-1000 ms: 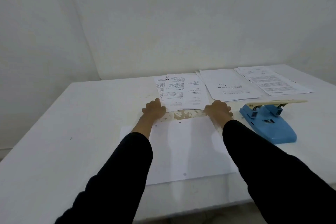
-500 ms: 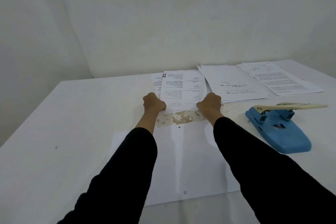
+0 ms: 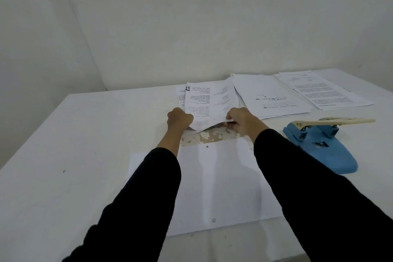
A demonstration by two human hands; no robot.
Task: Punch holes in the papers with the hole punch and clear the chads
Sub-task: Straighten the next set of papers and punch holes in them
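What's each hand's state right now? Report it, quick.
Left hand: closed, gripping the near left corner of the printed sheets.
Right hand: closed, pinching the near right corner of the same sheets.

Both arms (image 3: 170, 140) (black sleeves (image 3: 308, 176)) reach forward; left hand (image 3: 179, 120) and right hand (image 3: 242, 122), fingers curled, pinch the printed sheets (image 3: 210, 102).

The light is soft and a little dim, the shadows are pale, and the wall (image 3: 191, 17) looks bent near the edges.
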